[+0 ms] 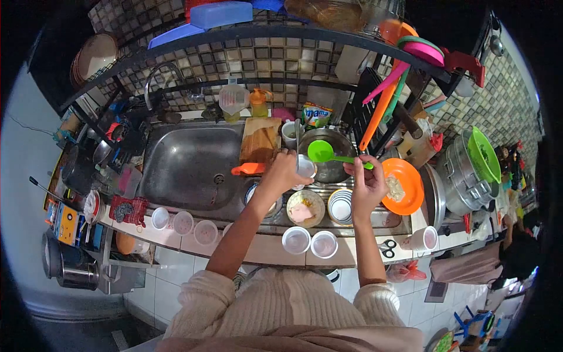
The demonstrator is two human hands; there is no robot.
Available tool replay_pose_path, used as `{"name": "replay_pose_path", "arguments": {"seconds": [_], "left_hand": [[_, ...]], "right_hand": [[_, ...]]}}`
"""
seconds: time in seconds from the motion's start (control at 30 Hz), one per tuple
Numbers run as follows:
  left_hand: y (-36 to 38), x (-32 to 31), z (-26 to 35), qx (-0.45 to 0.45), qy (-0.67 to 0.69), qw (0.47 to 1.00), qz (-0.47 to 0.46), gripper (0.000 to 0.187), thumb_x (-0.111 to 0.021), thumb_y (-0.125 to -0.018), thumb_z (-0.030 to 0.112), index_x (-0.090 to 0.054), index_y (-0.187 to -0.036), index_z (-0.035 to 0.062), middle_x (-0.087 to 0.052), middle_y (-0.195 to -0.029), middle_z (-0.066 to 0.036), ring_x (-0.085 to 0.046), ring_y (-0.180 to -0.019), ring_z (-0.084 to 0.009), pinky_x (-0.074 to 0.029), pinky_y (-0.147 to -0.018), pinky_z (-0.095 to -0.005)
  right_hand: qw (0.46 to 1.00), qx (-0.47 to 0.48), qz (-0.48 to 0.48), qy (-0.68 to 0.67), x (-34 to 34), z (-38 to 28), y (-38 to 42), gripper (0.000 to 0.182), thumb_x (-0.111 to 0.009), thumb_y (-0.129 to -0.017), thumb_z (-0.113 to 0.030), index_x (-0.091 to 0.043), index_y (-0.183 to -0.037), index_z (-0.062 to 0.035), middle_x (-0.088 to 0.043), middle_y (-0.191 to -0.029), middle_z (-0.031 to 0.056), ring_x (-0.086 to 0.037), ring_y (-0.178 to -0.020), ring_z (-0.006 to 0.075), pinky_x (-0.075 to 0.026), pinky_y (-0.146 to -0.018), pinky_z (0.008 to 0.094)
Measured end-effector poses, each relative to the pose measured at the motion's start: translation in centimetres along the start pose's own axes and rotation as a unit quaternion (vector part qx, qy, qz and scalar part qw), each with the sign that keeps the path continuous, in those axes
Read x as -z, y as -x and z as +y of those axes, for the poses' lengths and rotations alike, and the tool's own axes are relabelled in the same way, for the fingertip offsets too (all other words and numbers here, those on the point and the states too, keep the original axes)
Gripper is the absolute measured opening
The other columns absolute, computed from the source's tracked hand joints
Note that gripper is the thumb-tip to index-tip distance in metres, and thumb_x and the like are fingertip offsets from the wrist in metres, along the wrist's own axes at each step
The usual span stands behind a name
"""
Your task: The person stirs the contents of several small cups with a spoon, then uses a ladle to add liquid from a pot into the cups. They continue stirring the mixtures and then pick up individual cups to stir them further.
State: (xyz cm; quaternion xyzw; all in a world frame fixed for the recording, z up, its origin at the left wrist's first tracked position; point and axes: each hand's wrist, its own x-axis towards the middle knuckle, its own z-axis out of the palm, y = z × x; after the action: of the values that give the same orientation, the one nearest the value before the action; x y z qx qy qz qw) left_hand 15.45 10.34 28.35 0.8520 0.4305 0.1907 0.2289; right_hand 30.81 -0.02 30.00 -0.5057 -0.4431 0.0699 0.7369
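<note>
The right hand (369, 176) pinches a green ladle (320, 151) over a metal bowl (335, 170); the left hand's (284, 170) curled fingers grip a small cup (305, 166). Nearer, a bowl (305, 208) contains something pink.

Dim, soft light is glinting off the sink (187, 170) here, while the shelf (234, 36) is bowing with distortion, the far right is blurring and the corners are going black.
</note>
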Motion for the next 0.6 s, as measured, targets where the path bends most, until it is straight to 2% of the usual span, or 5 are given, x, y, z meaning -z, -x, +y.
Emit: {"name": "replay_pose_path", "arguments": {"seconds": [0.2, 0.27, 0.4, 0.57, 0.6], "left_hand": [[0.2, -0.1, -0.3, -0.053, -0.029, 0.997, 0.049, 0.068, -0.079, -0.052, 0.037, -0.054, -0.092, -0.0118, -0.056, -0.092, -0.028, -0.058, -0.086, -0.0389, -0.048, -0.076, -0.0412], [0.2, -0.4, -0.8, -0.049, -0.025, 0.997, 0.051, 0.068, -0.079, -0.052, 0.037, -0.054, -0.092, -0.0118, -0.057, -0.091, -0.028, -0.058, -0.086, -0.0387, -0.048, -0.076, -0.0414], [0.4, -0.8, -1.6, -0.059, -0.005, 0.995, 0.082, 0.066, -0.079, -0.053, 0.037, -0.055, -0.095, -0.0076, -0.058, -0.089, -0.026, -0.057, -0.086, -0.0390, -0.046, -0.077, -0.0430], [1.3, 0.5, -1.1, -0.037, 0.003, 0.998, 0.056, 0.067, -0.079, -0.053, 0.038, -0.054, -0.095, -0.0082, -0.059, -0.088, -0.025, -0.058, -0.085, -0.0385, -0.047, -0.075, -0.0425], [1.6, 0.8, -1.1, -0.037, -0.005, 0.998, 0.049, 0.070, -0.079, -0.053, 0.040, -0.053, -0.093, -0.0109, -0.058, -0.088, -0.026, -0.058, -0.087, -0.0381, -0.047, -0.074, -0.0426]], "right_hand": [[0.994, 0.071, -0.045, 0.073, 0.1, -1.5, 1.7, 0.014, -0.063, -0.077, 0.003, -0.058, -0.090, 0.0034, -0.062, -0.080, 0.0113, -0.065, -0.070, 0.0185, -0.051, -0.057, 0.0259], [0.939, 0.262, -0.102, 0.195, 0.5, -1.6, 1.8, 0.019, -0.067, -0.072, 0.003, -0.059, -0.089, 0.0011, -0.062, -0.079, 0.0117, -0.063, -0.069, 0.0209, -0.050, -0.057, 0.0277], [0.900, 0.360, -0.149, 0.195, 0.8, -1.0, 2.8, 0.023, -0.072, -0.065, 0.002, -0.058, -0.085, -0.0012, -0.062, -0.079, 0.0120, -0.062, -0.068, 0.0225, -0.049, -0.058, 0.0286], [0.942, 0.295, -0.075, 0.144, 0.8, -0.8, 2.5, 0.018, -0.068, -0.071, 0.000, -0.056, -0.085, 0.0016, -0.061, -0.079, 0.0127, -0.061, -0.069, 0.0201, -0.049, -0.060, 0.0267], [0.994, 0.106, -0.041, -0.005, 0.1, -0.7, 2.7, 0.009, -0.059, -0.081, -0.001, -0.052, -0.086, 0.0018, -0.058, -0.078, 0.0095, -0.062, -0.070, 0.0198, -0.051, -0.065, 0.0273]]}}
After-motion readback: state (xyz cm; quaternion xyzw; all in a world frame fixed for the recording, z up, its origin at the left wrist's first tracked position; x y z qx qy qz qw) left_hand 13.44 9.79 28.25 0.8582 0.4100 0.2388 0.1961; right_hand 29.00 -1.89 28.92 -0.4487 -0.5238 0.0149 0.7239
